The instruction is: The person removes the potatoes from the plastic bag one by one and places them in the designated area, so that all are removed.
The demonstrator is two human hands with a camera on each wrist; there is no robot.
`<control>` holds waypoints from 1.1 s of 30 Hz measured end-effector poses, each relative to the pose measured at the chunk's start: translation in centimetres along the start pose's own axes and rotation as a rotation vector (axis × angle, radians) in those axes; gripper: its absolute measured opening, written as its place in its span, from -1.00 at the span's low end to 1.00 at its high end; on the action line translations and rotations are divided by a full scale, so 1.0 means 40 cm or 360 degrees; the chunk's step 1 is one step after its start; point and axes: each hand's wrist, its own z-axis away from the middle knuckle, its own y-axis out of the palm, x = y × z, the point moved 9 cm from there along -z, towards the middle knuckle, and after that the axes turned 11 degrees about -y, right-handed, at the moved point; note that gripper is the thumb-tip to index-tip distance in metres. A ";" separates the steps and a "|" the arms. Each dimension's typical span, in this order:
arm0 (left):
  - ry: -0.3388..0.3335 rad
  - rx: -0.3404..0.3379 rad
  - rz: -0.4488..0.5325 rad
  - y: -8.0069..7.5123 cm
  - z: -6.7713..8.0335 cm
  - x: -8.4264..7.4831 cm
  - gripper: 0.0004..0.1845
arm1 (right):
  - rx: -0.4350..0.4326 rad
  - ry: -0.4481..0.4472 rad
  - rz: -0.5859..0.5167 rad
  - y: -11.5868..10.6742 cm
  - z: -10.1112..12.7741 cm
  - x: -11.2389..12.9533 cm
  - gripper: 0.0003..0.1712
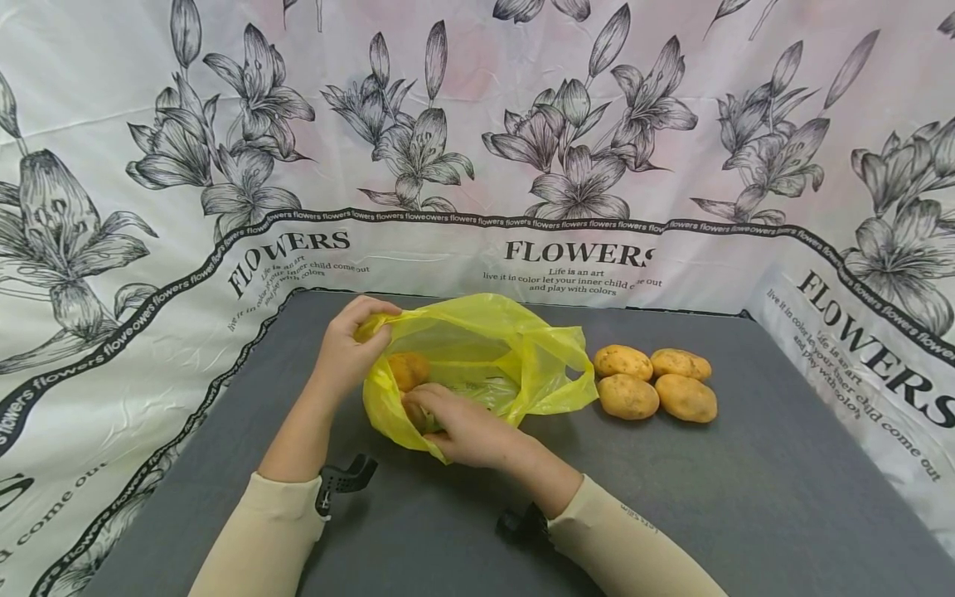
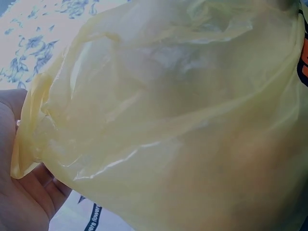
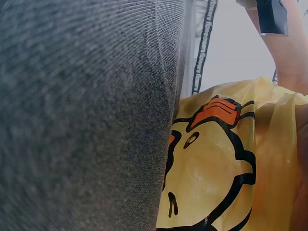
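Note:
A yellow plastic bag (image 1: 485, 344) lies open on the grey table (image 1: 746, 497). My left hand (image 1: 349, 348) grips the bag's rim at its upper left and holds the mouth up. My right hand (image 1: 466, 431) reaches into the mouth, its fingers curled over a potato (image 1: 414, 414) at the bag's lower edge. Another potato (image 1: 409, 369) shows inside the bag behind it. In the left wrist view the bag film (image 2: 183, 120) fills the frame, with my palm (image 2: 19, 197) at the lower left. The right wrist view shows the bag's side (image 3: 226, 159) with a black and orange print.
Several loose potatoes (image 1: 628, 396) lie in a cluster on the table just right of the bag. A flower-printed cloth (image 1: 574, 166) walls the table at the back and both sides. Black wrist mounts (image 1: 343, 479) sit by my sleeves.

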 end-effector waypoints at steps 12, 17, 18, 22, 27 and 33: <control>0.0028 -0.0011 -0.0007 -0.003 0.000 -0.002 -0.78 | -0.0091 0.0086 0.0081 -0.018 -0.002 -0.010 -0.43; 0.0023 -0.0015 -0.0015 -0.004 0.001 -0.003 -0.77 | -0.0159 0.0252 0.0104 -0.035 0.005 -0.032 -0.45; 0.0019 -0.0016 -0.0017 -0.004 0.001 -0.003 -0.77 | -0.0171 0.0295 0.0109 -0.038 0.009 -0.037 -0.44; 0.0022 -0.0017 -0.0017 -0.005 0.001 -0.004 -0.78 | -0.0252 0.0426 0.0101 -0.050 0.022 -0.052 -0.45; 0.0029 -0.0019 -0.0019 -0.005 0.001 -0.005 -0.78 | -0.0331 0.0522 0.0093 -0.059 0.033 -0.060 -0.52; 0.0034 -0.0022 -0.0017 -0.006 0.002 -0.005 -0.78 | -0.0358 0.0547 0.0008 -0.059 0.036 -0.071 -0.47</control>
